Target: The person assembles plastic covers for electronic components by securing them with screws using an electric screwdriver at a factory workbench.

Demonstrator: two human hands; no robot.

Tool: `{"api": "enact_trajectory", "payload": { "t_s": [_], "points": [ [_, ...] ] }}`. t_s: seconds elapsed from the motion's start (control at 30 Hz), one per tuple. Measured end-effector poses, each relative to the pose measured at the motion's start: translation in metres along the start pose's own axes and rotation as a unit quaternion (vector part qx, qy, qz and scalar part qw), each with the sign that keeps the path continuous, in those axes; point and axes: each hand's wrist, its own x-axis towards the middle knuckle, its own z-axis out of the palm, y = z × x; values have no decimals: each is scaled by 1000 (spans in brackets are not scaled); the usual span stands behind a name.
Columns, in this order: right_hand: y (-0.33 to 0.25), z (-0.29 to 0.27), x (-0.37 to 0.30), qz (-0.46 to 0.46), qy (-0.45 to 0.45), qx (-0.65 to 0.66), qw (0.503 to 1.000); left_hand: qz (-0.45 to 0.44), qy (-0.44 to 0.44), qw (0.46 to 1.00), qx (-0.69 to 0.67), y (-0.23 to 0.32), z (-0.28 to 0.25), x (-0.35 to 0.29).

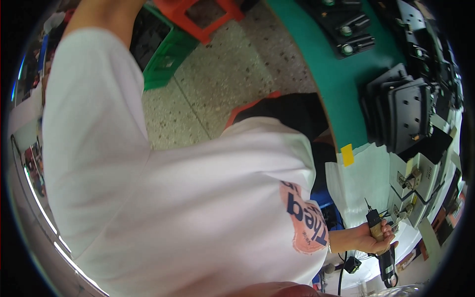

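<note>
My right hand (375, 239), at the lower right, is closed around an electric screwdriver (374, 220). The tool has a black body with a tan band, and its thin bit points up and away from the hand. Just beyond it stands a white fixture (424, 171) with small metal clamps and a black wire. My left arm (101, 15) stretches past the upper left edge, so its hand is out of the picture.
Stacked black panels (408, 111) and black parts with round light pieces (348, 30) lie on the green table mat (329, 64). Yellow tape (348, 154) marks its edge beside a white sheet (358, 175). A green crate (166, 62) and an orange stool (200, 32) stand on the floor.
</note>
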Motion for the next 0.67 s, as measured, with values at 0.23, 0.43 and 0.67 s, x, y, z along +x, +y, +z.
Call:
{"api": "enact_trajectory", "payload": {
  "t_s": [0.23, 0.43, 0.67],
  "points": [
    [7, -6, 4, -2, -12, 18, 1000, 41, 65, 996, -52, 46, 8, -83],
    [6, -11, -2, -8, 2, 1, 1000, 110, 83, 989, -51, 90, 34, -109],
    [10, -29, 6, 6, -22, 26, 999, 180, 184, 965, -48, 181, 108, -122]
  ]
}}
